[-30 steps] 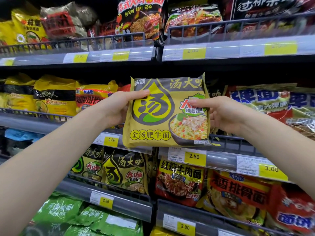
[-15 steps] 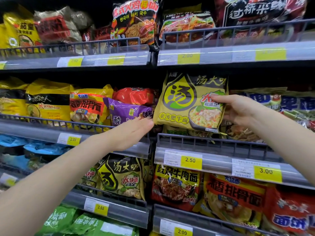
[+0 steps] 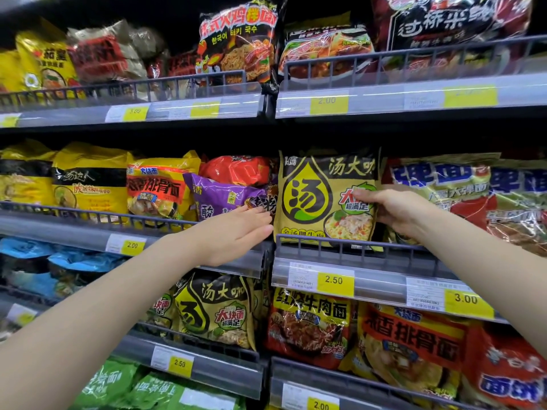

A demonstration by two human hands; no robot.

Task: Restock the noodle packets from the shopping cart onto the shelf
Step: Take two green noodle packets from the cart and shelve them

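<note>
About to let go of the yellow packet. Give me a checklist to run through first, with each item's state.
1. Yellow noodle packet behind the wire rail: ok.
2. Packet upright, face forward: ok.
3. Right hand holds packet's right edge: ok.
4. Left hand off the packet, fingers straight: ok.
5. Packet's bottom seated on the shelf: cannot tell, rail hides it.
6. 2.50 price tag matches this packet: cannot tell.

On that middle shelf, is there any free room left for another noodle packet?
Little: only the dark gap above the yellow-green soup noodle packet, under the upper shelf. Beside it, the purple packet and blue-lettered packet crowd in; the right hand fills the right seam.
</note>
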